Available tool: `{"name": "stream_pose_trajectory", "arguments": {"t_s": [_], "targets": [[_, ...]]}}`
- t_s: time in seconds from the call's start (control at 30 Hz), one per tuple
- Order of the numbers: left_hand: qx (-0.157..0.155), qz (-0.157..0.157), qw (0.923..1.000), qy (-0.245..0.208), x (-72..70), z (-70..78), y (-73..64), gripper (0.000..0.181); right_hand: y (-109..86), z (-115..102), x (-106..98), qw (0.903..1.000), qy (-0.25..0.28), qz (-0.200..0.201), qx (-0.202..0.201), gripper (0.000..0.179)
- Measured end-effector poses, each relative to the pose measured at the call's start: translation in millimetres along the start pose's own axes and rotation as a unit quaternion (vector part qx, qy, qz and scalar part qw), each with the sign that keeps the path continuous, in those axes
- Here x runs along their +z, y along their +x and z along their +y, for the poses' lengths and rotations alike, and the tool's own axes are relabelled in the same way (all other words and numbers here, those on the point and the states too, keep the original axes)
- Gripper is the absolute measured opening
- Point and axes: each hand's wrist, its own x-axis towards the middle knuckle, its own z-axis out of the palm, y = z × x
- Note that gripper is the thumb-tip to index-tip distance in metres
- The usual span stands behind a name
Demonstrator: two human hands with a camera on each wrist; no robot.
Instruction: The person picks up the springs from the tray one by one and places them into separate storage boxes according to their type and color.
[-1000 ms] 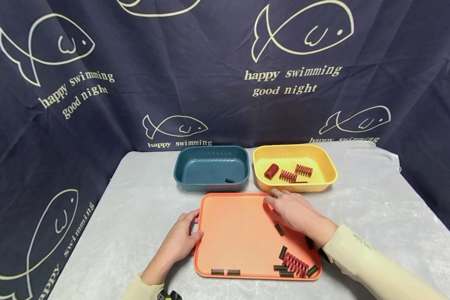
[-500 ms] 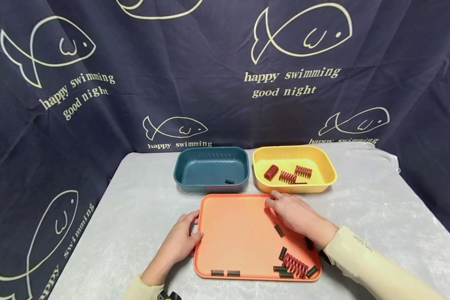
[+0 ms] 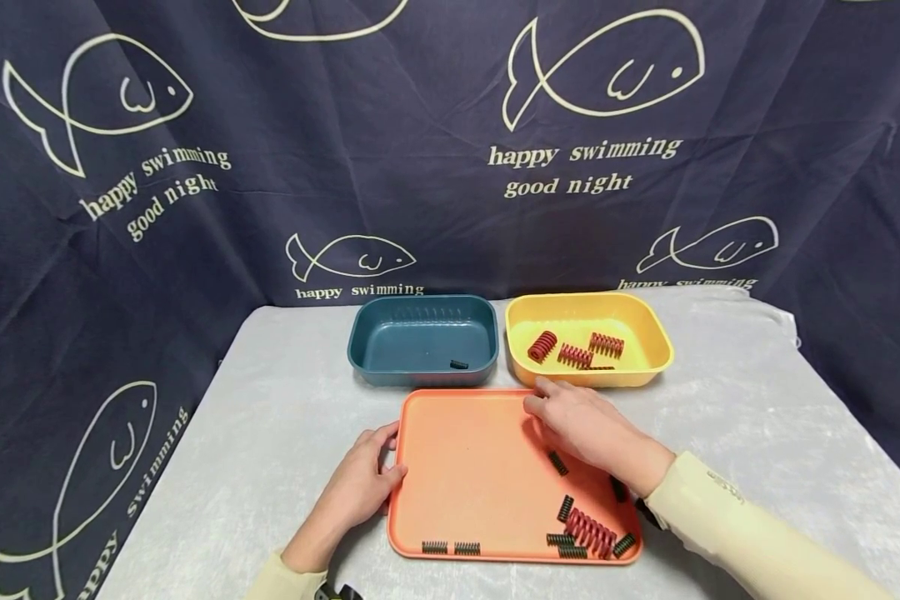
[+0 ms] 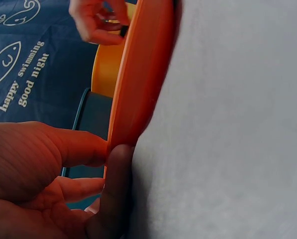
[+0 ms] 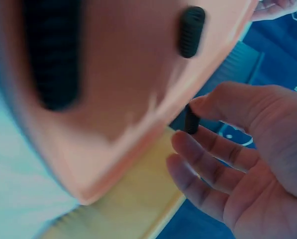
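Carefully now: the right hand (image 3: pixel 588 423) has its grip pinching a small black spring (image 5: pixel 191 119) between thumb and fingers, by the far rim of the orange tray (image 3: pixel 472 471), close to the yellow bin (image 3: pixel 663 350). Firm but light pressure should stop the coils slipping, and any lift had best clear that rim. The left hand (image 3: pixel 362 477), its grip pinching the tray's left edge, should prevent sliding.

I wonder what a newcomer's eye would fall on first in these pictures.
Probably the orange rectangular tray, low in the head view, its left edge held by the left hand. Next, the red coil springs inside the yellow plastic bin behind it. Near the tray's far edge, the right hand pinches a small black coil spring.
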Motion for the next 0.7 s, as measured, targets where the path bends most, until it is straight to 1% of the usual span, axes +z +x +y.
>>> {"name": "stream_pose_trajectory", "arguments": {"t_s": [0.13,0.3,0.43,0.57,0.63,0.7], "targets": [[-0.001,-0.002,1.0,-0.002,-0.5,0.1,-0.2,0.063,12.4,-5.8,-12.3,0.9991,-0.034,0.022,-0.016,0.017],[0.006,0.002,1.0,0.006,-1.3,-1.3,-0.5,0.063,34.3,-7.4,-25.9,0.9958,-0.083,0.03,-0.024,0.013],[0.009,0.005,0.9998,0.017,-1.3,-2.8,-0.3,0.063,54.9,-4.1,-31.0,0.9949,-0.088,0.043,-0.023,0.01],[0.008,0.006,0.9996,0.026,-1.2,-2.7,-0.3,0.063,75.1,0.6,-31.8,0.9942,-0.083,0.063,-0.025,0.015],[0.006,0.005,0.9997,0.025,-1.3,-2.1,-0.3,0.063,85.6,2.4,-30.7,0.9941,-0.083,0.065,-0.025,0.015],[0.006,0.004,0.9997,0.025,-1.5,-1.5,-0.3,0.063,96.7,3.8,-28.3,0.9954,-0.076,0.057,-0.017,0.015]]}}
